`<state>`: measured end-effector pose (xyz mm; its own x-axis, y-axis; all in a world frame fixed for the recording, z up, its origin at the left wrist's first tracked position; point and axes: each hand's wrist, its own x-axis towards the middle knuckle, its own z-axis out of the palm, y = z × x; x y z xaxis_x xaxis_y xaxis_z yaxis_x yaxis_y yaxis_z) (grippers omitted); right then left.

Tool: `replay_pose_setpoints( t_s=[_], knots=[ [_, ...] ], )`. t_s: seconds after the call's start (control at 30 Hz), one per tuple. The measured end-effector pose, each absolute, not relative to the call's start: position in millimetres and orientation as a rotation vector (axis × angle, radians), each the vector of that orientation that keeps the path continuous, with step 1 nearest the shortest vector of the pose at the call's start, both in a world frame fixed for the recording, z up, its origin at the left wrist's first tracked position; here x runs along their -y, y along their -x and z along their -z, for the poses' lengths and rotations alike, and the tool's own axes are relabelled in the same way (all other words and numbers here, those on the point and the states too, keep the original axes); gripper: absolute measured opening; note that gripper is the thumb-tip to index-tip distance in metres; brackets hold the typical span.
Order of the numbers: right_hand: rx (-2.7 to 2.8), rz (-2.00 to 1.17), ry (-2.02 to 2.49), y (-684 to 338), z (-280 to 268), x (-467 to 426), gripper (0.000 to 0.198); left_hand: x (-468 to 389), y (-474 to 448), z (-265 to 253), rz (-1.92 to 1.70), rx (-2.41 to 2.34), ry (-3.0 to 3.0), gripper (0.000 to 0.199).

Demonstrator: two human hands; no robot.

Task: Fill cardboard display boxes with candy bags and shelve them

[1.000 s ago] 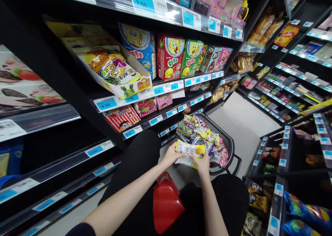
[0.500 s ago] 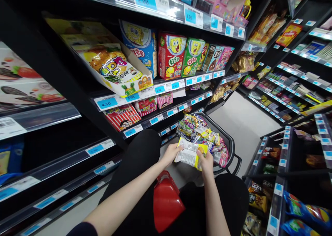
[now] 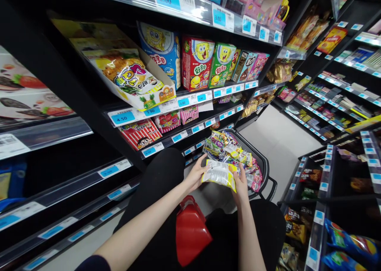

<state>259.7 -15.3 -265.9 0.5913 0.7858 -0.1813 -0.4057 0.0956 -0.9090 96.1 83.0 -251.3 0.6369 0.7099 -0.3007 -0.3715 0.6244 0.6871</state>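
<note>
A yellow-and-white snack bag [image 3: 219, 174] is held between my two hands, its silvery back facing up. My left hand [image 3: 196, 175] grips its left end, fingers partly behind it. At the other end, my right hand [image 3: 240, 183] holds the right edge with the thumb at the side. Just beyond the bag sits a black basket [image 3: 264, 163] filled with several colourful candy packets [image 3: 238, 151]. My hands are over its near side.
To the left, a shelf carries an open carton of snack bags [image 3: 131, 74] and a red biscuit box [image 3: 198, 64]. A red object [image 3: 192, 231] lies between my knees. Shelves with blue snack bags [image 3: 354, 235] stand at the right. Grey floor [image 3: 270, 124] shows beyond the basket.
The snack bag has tilted and dropped slightly, so it looks flatter. My fingers have shifted along its ends, with fingertips raised more. The basket and shelves stay as they were.
</note>
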Motion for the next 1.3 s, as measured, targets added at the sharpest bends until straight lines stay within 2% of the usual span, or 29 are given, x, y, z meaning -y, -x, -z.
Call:
replay_pose_setpoints(
  t_s=[0.07, 0.17, 0.37, 0.5, 0.53, 0.63, 0.8, 1.03, 1.3],
  knots=[
    [0.393, -0.914, 1.155, -260.7, 258.1, 16.3, 0.043, -84.8, -93.5, 250.8, -0.621, -0.589, -0.605, 0.053],
    [0.412, -0.928, 1.151, -263.6, 247.3, 20.1, 0.021, -88.2, -90.4, 251.9, -0.554, -0.578, -0.579, 0.029],
    [0.511, -0.896, 1.209, -269.3, 241.3, 27.0, 0.028, -90.9, -88.6, 247.0, -0.485, -0.549, -0.598, 0.038],
    [0.600, -0.810, 1.361, -274.0, 250.9, 28.4, 0.015, -88.8, -88.3, 244.8, -0.442, -0.595, -0.686, 0.023],
    [0.615, -0.782, 1.398, -275.9, 253.5, 29.0, 0.017, -88.6, -88.0, 245.8, -0.422, -0.618, -0.717, 0.020],
    [0.639, -0.713, 1.474, -281.7, 259.1, 31.5, 0.029, -89.2, -87.5, 252.8, -0.370, -0.703, -0.823, 0.023],
    [0.647, -0.766, 1.469, -281.7, 264.9, 31.6, 0.018, -91.1, -89.8, 266.5, -0.367, -0.817, -0.948, 0.023],
    [0.638, -0.867, 1.457, -276.4, 274.5, 22.8, 0.024, -91.2, -92.2, 266.9, -0.410, -0.872, -0.943, 0.025],
    [0.749, -0.624, 1.576, -292.8, 267.6, 31.8, 0.018, -93.9, -87.9, 247.2, -0.373, -0.826, -0.821, 0.038]
  ],
)
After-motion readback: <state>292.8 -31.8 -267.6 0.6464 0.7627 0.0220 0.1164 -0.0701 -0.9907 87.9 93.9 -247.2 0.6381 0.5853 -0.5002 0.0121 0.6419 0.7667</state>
